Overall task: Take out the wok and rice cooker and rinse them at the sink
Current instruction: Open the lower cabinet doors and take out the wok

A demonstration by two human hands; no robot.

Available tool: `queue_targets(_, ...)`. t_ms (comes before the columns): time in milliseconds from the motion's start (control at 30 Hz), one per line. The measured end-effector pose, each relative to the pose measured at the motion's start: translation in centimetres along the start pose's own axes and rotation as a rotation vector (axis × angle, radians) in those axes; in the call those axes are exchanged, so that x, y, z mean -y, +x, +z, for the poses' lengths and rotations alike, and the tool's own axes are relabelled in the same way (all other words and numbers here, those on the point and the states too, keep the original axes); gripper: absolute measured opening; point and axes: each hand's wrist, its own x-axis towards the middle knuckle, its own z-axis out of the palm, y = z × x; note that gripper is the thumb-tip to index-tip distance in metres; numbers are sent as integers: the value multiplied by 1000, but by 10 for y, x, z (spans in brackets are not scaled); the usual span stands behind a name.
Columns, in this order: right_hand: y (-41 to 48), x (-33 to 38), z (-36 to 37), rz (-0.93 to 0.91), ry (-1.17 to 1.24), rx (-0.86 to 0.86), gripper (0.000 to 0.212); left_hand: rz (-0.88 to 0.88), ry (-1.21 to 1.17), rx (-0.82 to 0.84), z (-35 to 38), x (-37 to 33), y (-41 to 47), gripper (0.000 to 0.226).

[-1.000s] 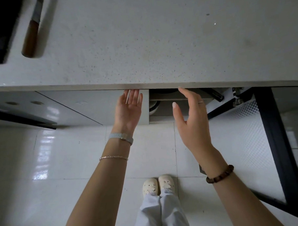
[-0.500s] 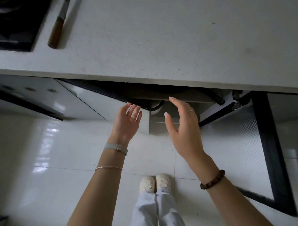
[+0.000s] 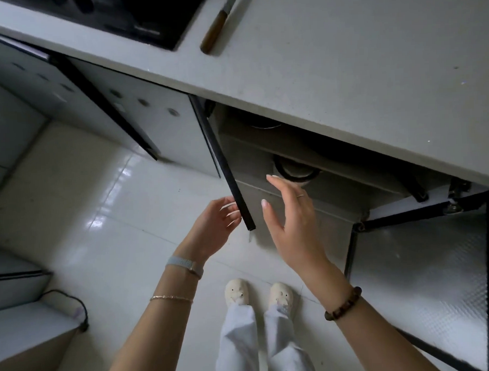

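Note:
Under the countertop (image 3: 344,54) the cabinet stands open. On its lower shelf sits a white rice cooker (image 3: 294,170) with a black handle loop, only partly visible. Above it, a dark wok (image 3: 345,153) lies mostly hidden in shadow on the upper shelf, its black handle (image 3: 416,190) sticking out at the right. My right hand (image 3: 289,214) is spread open just in front of the rice cooker and holds nothing. My left hand (image 3: 214,223) is loosely curled, fingertips against the black edge of the left cabinet door (image 3: 228,172).
The right cabinet door (image 3: 426,270) swings far out over the floor. A black hob (image 3: 124,16) and a wooden-handled knife (image 3: 215,31) lie on the counter. A cable (image 3: 72,302) runs along the floor at the left. My slippered feet (image 3: 259,294) stand on white tiles.
The left cabinet door has swung from nearly closed to wide open under my left hand. My right hand moved lower toward the rice cooker. The view shifted right and down.

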Motion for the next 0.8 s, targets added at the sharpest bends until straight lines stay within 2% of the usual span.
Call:
queue_targets(200,18,43,45,-59,28,68,41,10,144,-34,-64,-38,-23,32)
queue_targets(467,39,90,99,-121,61,143,41,45,664,-36,-141,-121,-60,43)
queue_targets(633,51,99,112,-76,78,139,42,56,718,-132,-157,-161,-64,38)
queue_targets(800,56,100,114,-31,70,139,41,89,778,-177,-172,-176,-64,46)
